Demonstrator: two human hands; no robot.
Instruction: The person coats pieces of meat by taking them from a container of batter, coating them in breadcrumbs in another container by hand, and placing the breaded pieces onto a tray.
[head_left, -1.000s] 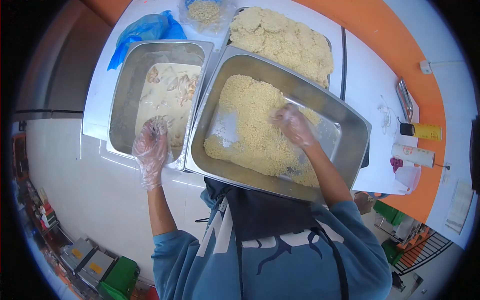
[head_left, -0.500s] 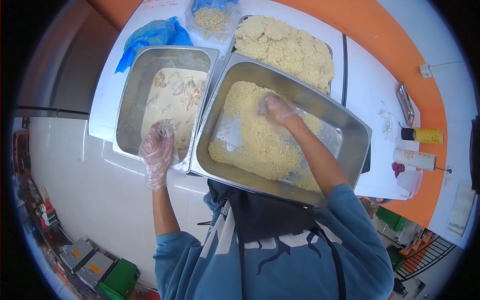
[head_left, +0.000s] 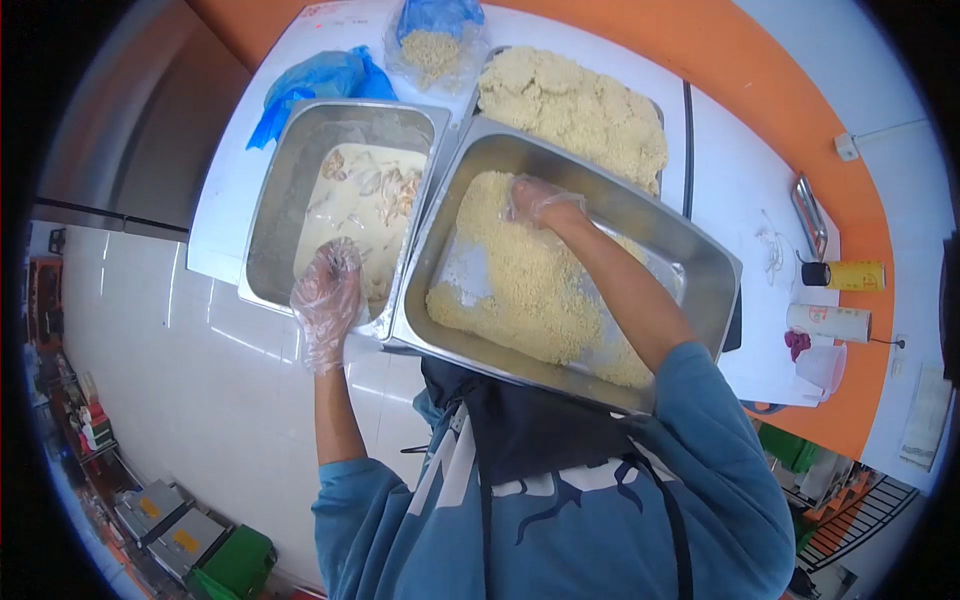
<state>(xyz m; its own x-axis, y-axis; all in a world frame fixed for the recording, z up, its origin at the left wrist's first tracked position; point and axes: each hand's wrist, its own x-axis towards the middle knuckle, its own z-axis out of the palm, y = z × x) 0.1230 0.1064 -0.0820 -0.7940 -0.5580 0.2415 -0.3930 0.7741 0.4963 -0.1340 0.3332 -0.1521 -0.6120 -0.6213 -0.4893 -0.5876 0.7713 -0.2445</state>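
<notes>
My left hand (head_left: 332, 285), in a clear plastic glove, hangs at the near edge of a deep steel pan (head_left: 270, 215). Its fingers are curled together and smeared with batter; whatever they may hold is hidden. Pieces of what looks like raw meat (head_left: 372, 188) lie partly sunk in the pale batter (head_left: 335, 215). My right hand (head_left: 540, 202), also gloved, is closed at the far side of a larger steel pan (head_left: 700, 262), its fingers in the coarse yellowish crumbs (head_left: 530, 290). Crumbs cover much of that pan's floor, with bare metal showing in patches.
Behind the larger pan stands a tray heaped with crumbs (head_left: 575, 110). A bag of crumbs (head_left: 432, 55) and a blue plastic bag (head_left: 320, 85) lie at the back left. To the right are a yellow can (head_left: 857, 275), a white roll (head_left: 828, 321) and a clear tub (head_left: 822, 368).
My right hand has moved slightly away from me and left, toward the pan's far wall, and is less blurred. My left hand stays at the batter pan. The view has shifted a little.
</notes>
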